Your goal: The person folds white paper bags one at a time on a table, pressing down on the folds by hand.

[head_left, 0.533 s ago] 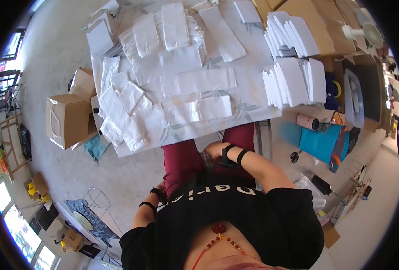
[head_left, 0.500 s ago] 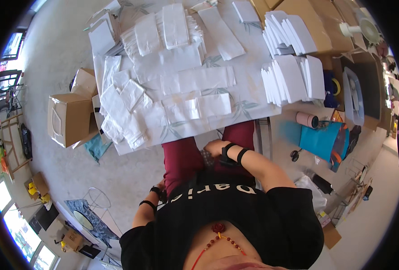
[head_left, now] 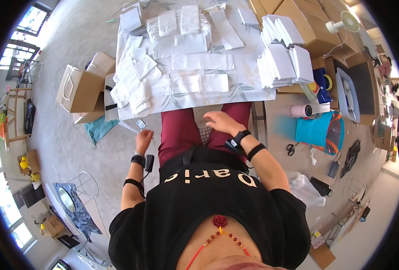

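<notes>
My left hand (head_left: 144, 139) is raised beside my left thigh, short of the table's front edge. Its fingers are loosely bent and I see nothing in them. A small blue-and-white piece (head_left: 141, 124) shows just beyond its fingertips, too small to name. Over my right thigh hovers my right hand (head_left: 219, 121), fingers stretched toward the left and holding nothing. Flat white paper sleeves (head_left: 199, 83) lie in a row along the near side of the table (head_left: 249, 95). Left of them is a loose heap of white sleeves (head_left: 134, 85).
More white sleeves (head_left: 177, 42) are stacked farther back. Folded white stacks (head_left: 278, 65) stand at the table's right edge. Brown cartons (head_left: 82, 92) flank the table. On the right are a pink tumbler (head_left: 301, 110), a turquoise bag (head_left: 312, 130) and scissors (head_left: 291, 149).
My left hand has come up and forward from beside my hip. My right hand has lifted off my lap, its fingers now extended. The table sits higher in the view.
</notes>
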The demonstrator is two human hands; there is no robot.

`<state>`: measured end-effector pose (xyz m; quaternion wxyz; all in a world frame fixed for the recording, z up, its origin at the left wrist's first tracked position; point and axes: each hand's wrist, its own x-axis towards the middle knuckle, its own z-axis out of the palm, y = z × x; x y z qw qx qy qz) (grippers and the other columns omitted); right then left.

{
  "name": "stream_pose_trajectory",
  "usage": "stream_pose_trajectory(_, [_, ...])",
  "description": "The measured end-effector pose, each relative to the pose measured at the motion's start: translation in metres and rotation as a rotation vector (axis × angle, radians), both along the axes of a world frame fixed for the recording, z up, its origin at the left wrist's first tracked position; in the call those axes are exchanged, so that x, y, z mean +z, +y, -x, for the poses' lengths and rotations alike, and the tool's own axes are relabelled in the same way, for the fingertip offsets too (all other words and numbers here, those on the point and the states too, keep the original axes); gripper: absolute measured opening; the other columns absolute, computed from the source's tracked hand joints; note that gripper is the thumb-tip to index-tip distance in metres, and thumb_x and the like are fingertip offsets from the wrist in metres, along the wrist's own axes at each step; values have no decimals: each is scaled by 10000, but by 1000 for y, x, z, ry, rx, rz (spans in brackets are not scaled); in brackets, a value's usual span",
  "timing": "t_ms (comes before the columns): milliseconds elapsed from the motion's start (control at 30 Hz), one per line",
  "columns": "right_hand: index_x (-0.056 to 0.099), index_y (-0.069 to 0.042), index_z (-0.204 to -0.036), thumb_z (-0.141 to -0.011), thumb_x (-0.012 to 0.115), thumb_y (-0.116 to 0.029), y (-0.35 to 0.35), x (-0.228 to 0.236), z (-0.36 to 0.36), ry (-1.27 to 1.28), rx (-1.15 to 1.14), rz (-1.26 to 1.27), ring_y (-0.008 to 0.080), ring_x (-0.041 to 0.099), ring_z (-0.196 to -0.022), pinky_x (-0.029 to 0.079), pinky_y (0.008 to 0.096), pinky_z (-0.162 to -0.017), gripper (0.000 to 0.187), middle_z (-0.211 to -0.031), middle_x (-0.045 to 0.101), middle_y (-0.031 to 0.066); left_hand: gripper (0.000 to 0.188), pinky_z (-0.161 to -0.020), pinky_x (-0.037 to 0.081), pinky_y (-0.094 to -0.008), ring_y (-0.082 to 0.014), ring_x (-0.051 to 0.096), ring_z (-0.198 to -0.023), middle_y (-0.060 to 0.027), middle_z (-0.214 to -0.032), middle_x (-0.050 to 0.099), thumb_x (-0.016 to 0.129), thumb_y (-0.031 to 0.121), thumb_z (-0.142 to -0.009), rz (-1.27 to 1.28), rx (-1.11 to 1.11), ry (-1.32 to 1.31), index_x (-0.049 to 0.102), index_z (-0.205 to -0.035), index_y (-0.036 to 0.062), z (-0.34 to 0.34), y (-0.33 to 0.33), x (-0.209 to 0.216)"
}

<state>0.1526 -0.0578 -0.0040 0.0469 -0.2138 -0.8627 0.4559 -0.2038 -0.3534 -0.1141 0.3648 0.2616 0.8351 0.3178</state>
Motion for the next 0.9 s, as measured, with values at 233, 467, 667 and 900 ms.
stream_pose_trajectory(233, [667, -16, -1058, -960, 643, -99, 16, 58, 16, 168, -373, -90, 385, 685, -913, 549, 442, -785, 131, -1015, 694, 190, 179, -698, 512, -323, -153, 652, -743, -73, -809, 702, 715, 191, -954, -323, 208, 341, 698, -972, 13, -27, 106, 141])
stream_pose_trajectory(467, [667, -22, -1099, -946, 653, -52, 45, 45, 50, 156, -488, -187, 347, 682, -917, 561, 420, -807, 156, -1047, 676, 158, 372, -924, 460, -456, -308, 576, -1023, -137, -1053, 607, 757, 162, -844, -298, 386, 646, 618, -1166, 40, 8, 160, 121])
stream_pose_trajectory(667, [642, -25, -1167, -898, 694, -46, 68, 20, 74, 108, -469, -276, 362, 630, -1100, 518, 442, -952, 275, -1128, 664, 166, 543, -1048, 414, -496, -382, 498, -1248, -197, -1272, 545, 782, 267, -845, -55, 675, 733, 555, -1297, 70, 37, 165, 106])
stream_pose_trajectory(900, [634, -49, -1200, -860, 723, -30, 82, -1, 79, 37, -429, -398, 332, 637, -1072, 532, 428, -919, 353, -1125, 653, 145, 491, -1090, 403, -509, -394, 483, -1311, -206, -1341, 548, 767, 333, -873, 103, 692, 669, 598, -1275, 108, 68, 152, 97])
